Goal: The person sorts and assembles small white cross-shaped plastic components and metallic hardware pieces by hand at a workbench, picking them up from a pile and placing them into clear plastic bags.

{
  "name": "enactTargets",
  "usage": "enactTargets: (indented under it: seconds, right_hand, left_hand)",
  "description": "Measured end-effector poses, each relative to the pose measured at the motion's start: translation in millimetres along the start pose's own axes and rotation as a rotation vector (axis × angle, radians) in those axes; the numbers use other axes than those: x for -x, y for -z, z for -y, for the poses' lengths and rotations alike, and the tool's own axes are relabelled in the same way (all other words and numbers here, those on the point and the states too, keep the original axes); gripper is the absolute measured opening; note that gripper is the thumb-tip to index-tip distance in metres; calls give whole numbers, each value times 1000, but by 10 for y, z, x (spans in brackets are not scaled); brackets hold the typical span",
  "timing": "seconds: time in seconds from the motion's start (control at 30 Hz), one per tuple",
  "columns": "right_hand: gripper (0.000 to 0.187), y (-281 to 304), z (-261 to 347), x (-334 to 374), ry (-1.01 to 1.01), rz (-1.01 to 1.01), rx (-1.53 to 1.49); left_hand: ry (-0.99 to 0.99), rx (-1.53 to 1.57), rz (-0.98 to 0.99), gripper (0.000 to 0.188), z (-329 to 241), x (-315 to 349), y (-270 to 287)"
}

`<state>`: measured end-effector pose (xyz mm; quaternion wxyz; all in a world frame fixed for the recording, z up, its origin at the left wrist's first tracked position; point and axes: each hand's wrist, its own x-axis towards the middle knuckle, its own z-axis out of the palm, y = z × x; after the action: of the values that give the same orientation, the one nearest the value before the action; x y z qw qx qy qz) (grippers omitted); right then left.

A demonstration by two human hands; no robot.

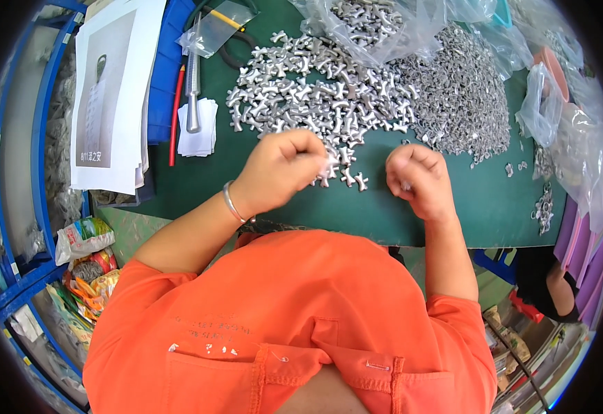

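My left hand [279,171], a bangle at its wrist, is closed in a pinch at the near edge of a spread of silver bone-shaped metal pieces [284,96]. Whatever lies between its fingertips is blurred. Apart from it, to the right, my right hand [422,181] is closed with fingers curled in. A tiny pale spot shows at its fingertips, too small to name. Between the two hands lie a few loose bone-shaped pieces [361,181]. Beyond my right hand rises a heap of tiny silver metal parts [460,96].
See-through plastic bags [377,31] rest across the back of the green table [274,215]. At the left are a red pencil [177,114], a metal-handled tool [193,103], white paper slips [199,131], a blue bin [167,90] and printed sheets [111,90]. Another person's arm [560,290] shows at right.
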<state>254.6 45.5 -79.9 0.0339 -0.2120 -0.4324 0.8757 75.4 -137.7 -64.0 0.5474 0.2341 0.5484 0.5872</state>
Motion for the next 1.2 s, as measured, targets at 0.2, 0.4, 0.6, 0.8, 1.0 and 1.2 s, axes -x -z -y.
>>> enactTargets:
  seconds: [0.2, 0.4, 0.6, 0.8, 1.0, 1.2]
  right_hand:
    - [25, -320, -138, 89, 345, -84, 1362]
    - [16, -86, -8, 115, -52, -106, 297]
    - [12, -98, -33, 6, -50, -180, 407]
    - [17, -434, -201, -167, 426, -352, 1407]
    - [18, -453, -192, -167, 466, -178, 1285]
    - [19, -515, 103, -211, 77, -263, 371]
  left_hand:
    - [-538, -756, -81, 8, -9, -141, -149]
    - [-660, -1359, -77, 16, 113, -225, -261]
    - [-687, -1259, -114, 13, 65, -232, -171]
    - [-7, 484, -33, 18, -73, -182, -23]
    - [187, 461, -189, 20, -137, -136, -71]
    - [207, 610, -168, 25, -326, -193, -118]
